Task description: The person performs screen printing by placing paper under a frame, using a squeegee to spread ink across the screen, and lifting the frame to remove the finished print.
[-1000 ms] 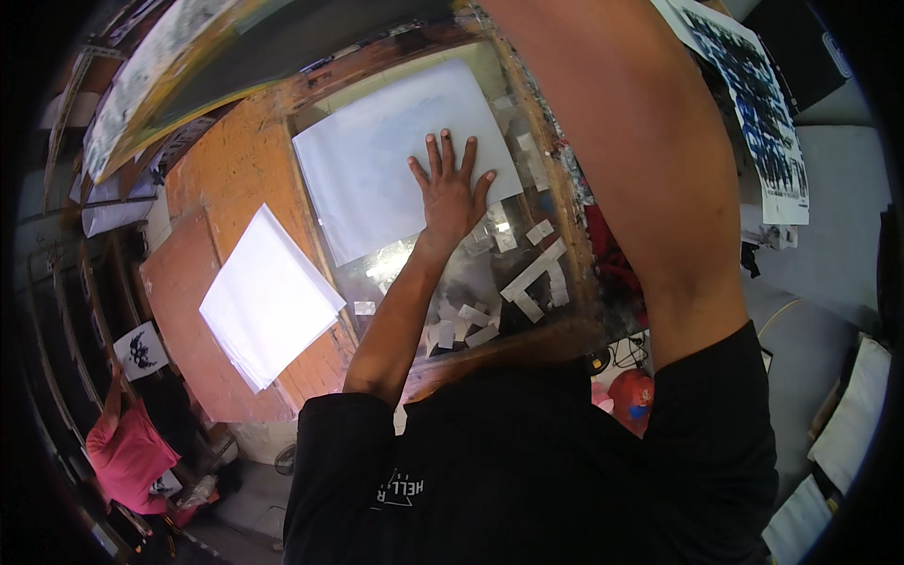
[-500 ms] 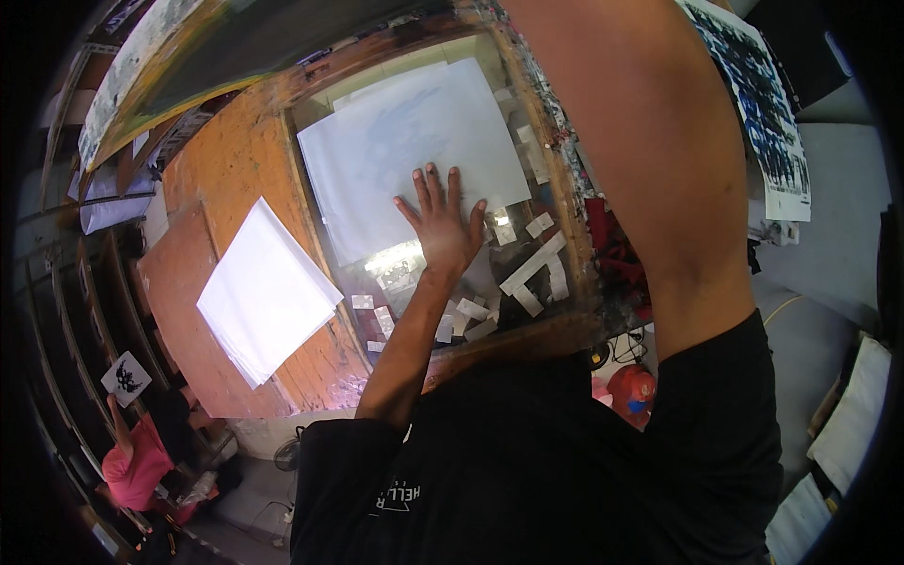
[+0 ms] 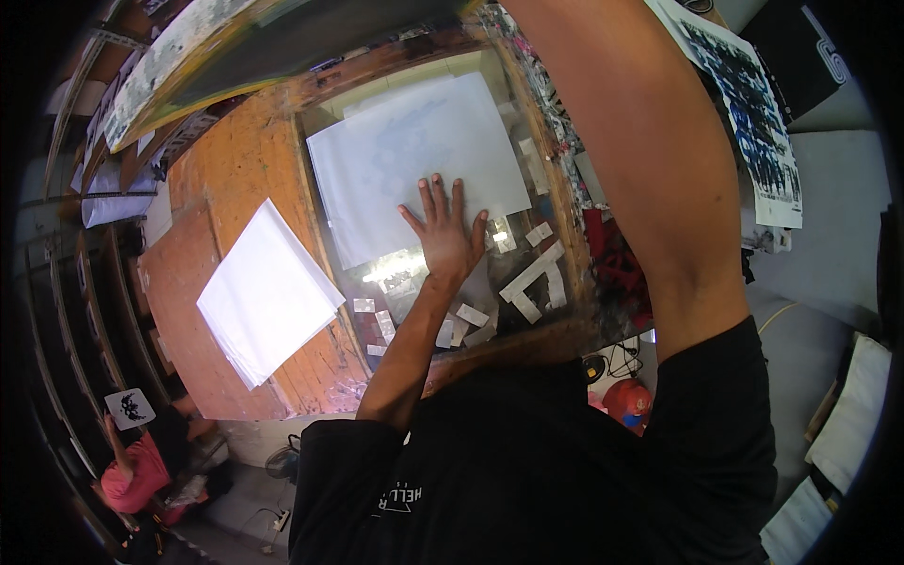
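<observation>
My left hand (image 3: 445, 240) lies flat, fingers spread, on the near edge of a large white sheet (image 3: 405, 141). Beneath the sheet is a glass pane (image 3: 490, 339) set in a worn wooden table, with another pale sheet edge showing behind. My right arm reaches up past the top edge, so the right hand is out of sight. At the upper left, a tilted frame (image 3: 273, 66) with a dark panel and paint-stained edge is raised over the table; what holds it is hidden.
Left of the glass, a white paper stack (image 3: 268, 292) rests on the wooden tabletop (image 3: 231, 179). Several tape strips (image 3: 532, 278) stick to the pane. A printed sheet (image 3: 753, 122) hangs at right. At lower left, a person in pink (image 3: 137, 476) holds a card (image 3: 130, 409) beside dark racks.
The raised frame, sheet and glass sit slightly lower in the picture, as the view has shifted a little. My left hand stays on the sheet. The other person's card has turned slightly.
</observation>
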The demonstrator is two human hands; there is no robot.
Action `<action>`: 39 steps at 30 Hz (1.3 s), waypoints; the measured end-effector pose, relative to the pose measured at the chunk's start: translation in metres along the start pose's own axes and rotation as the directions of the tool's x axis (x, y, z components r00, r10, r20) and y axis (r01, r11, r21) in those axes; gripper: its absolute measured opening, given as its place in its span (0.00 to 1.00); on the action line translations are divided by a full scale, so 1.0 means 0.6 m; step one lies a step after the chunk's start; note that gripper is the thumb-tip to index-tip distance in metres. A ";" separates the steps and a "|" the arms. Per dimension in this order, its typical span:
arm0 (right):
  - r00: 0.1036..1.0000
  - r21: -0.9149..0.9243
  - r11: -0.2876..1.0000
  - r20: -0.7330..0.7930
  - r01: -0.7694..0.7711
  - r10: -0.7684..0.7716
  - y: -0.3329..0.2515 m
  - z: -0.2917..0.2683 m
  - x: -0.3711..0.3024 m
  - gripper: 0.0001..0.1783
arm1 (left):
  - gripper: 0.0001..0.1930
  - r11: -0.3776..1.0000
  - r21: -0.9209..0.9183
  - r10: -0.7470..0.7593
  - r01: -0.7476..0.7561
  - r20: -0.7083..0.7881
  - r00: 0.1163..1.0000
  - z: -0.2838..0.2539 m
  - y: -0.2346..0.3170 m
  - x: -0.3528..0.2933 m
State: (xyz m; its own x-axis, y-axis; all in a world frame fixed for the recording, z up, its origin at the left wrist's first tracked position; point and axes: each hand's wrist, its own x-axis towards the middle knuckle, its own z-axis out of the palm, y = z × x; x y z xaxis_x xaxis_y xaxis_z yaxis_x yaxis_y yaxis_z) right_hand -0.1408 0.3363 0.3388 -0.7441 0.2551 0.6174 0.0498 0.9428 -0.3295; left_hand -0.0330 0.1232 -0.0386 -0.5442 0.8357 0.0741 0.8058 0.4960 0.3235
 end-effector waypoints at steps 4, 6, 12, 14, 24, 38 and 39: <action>0.987 0.047 0.998 0.154 -0.048 0.040 0.003 -0.015 0.025 0.20 | 0.35 1.000 -0.006 0.009 -0.009 -0.017 1.000 0.001 0.000 0.001; 0.990 0.028 0.996 0.111 -0.089 0.086 0.012 -0.009 0.033 0.20 | 0.35 0.999 -0.053 0.012 -0.014 -0.040 0.999 0.001 0.001 0.002; 1.000 0.203 0.979 -0.002 -0.015 0.016 -0.034 0.040 -0.069 0.17 | 0.32 0.831 -0.550 -0.191 0.084 -0.139 0.972 -0.121 -0.005 -0.021; 0.985 0.063 0.996 -0.164 0.058 -0.047 -0.053 0.059 -0.186 0.23 | 0.32 0.585 -0.811 -0.241 -0.035 -0.214 0.947 -0.212 0.004 -0.041; 0.965 0.097 0.986 0.239 -0.134 0.107 0.009 0.254 -0.443 0.22 | 0.23 -0.749 -0.604 -0.365 0.273 0.720 0.590 -0.122 -0.050 -0.189; 0.934 -0.195 0.979 0.337 -0.054 0.119 0.142 0.440 -0.352 0.32 | 0.15 -0.738 -0.627 -0.406 0.250 0.709 0.577 -0.128 -0.040 -0.196; 0.928 -0.186 0.981 0.354 -0.051 0.116 0.131 0.424 -0.373 0.33 | 0.14 -0.726 -0.640 -0.406 0.253 0.695 0.594 -0.125 -0.042 -0.196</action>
State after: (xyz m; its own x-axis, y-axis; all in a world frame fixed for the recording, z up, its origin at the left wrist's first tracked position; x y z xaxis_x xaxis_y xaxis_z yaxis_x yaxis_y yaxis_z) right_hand -0.1397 0.2985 -0.0070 -0.9205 0.2700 0.2824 0.2112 0.9519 -0.2219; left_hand -0.0069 -0.0050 0.0153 -0.4876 0.4589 -0.7427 -0.8719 -0.2994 0.3875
